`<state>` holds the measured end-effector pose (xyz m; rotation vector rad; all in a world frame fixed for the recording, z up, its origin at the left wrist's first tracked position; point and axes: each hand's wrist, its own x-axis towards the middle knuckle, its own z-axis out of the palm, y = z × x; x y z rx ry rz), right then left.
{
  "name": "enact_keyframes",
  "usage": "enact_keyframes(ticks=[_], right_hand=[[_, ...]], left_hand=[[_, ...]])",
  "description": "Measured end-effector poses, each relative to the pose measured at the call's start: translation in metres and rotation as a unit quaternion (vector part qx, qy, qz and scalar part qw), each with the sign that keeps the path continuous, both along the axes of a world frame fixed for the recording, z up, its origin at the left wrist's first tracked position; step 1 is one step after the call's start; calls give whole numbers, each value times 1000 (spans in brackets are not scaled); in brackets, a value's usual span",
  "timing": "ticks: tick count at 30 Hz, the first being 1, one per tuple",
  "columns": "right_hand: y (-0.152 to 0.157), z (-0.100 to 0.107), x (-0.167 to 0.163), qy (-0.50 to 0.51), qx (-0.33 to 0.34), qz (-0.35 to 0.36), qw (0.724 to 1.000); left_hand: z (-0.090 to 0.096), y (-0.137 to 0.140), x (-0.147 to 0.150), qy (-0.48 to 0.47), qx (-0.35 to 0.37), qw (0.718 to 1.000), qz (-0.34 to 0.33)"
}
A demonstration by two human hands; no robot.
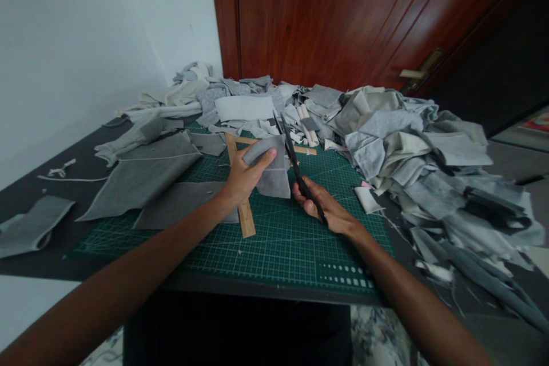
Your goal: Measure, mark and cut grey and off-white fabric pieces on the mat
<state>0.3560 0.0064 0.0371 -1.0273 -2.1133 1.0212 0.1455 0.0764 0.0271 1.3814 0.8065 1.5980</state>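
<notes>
Between the thumb and fingers of my left hand (246,174) is a small grey piece of fabric (274,182), lifted over the cutting mat, with a pale line across it. My right hand (323,206) is closed around the handles of black scissors (295,166). Their blades point away from me, slightly parted, beside the fabric's right edge; whether they touch it I cannot tell. Under my left hand lies a wooden ruler (246,220) shaped like a triangle or square, partly hidden. Larger grey fabric pieces (146,168) rest to the left of that hand.
The green cutting mat (278,246) covers the middle of a dark table (26,183). Heaps of grey and cream fabric scraps (377,120) line the back and right side. A white wall (107,23) stands at left, and a wooden door (321,17) behind.
</notes>
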Motion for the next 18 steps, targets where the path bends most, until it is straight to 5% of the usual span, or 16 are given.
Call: enact_keyframes(ticks=[18], right_hand=[[-3,2,-2,20,-29,29,999]], left_hand=[[0,-8,5,-26,1,999,24]])
